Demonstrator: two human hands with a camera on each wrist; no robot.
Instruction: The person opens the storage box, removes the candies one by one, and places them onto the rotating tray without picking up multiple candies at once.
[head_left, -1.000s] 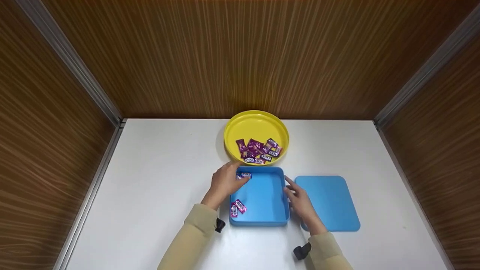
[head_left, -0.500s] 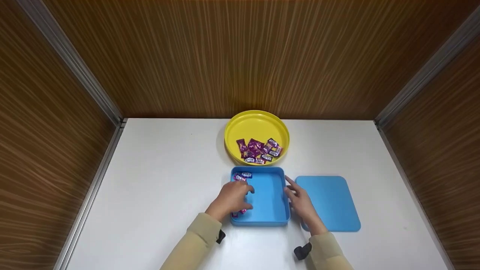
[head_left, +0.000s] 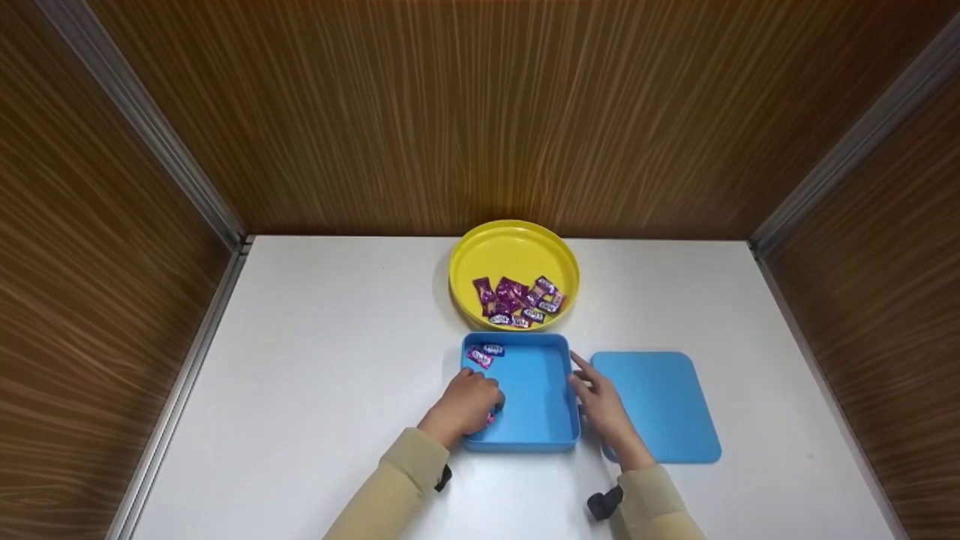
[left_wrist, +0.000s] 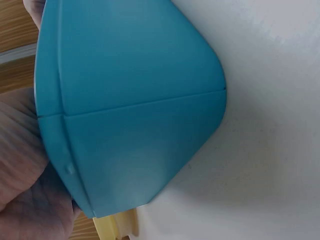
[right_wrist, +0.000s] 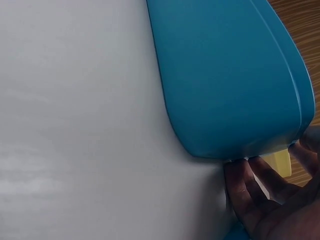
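A blue square box [head_left: 534, 394] stands on the white table with its top uncovered. My left hand [head_left: 466, 401] reaches over its left wall, fingers bent down inside the near left part. A bit of a pink-wrapped candy [head_left: 490, 418] shows beside the fingers; I cannot tell whether they pinch it. In the far left corner of the box lie several wrapped candies [head_left: 480, 358]. My right hand [head_left: 602, 405] steadies the box from outside, fingertips resting against the right wall; in the right wrist view its fingers [right_wrist: 267, 177] meet that wall.
Right behind the box is a round yellow tray [head_left: 510, 251] with several purple-wrapped candies [head_left: 517, 300] toward its near side. A flat blue lid [head_left: 660, 405] lies to the right, partly under the right forearm. Wood-patterned panels [head_left: 495, 112] enclose the table.
My left hand has moved from the far left corner of the box toward the near left, and its fingers have bent down. A pink candy now shows in the far corner. My right hand stays put.
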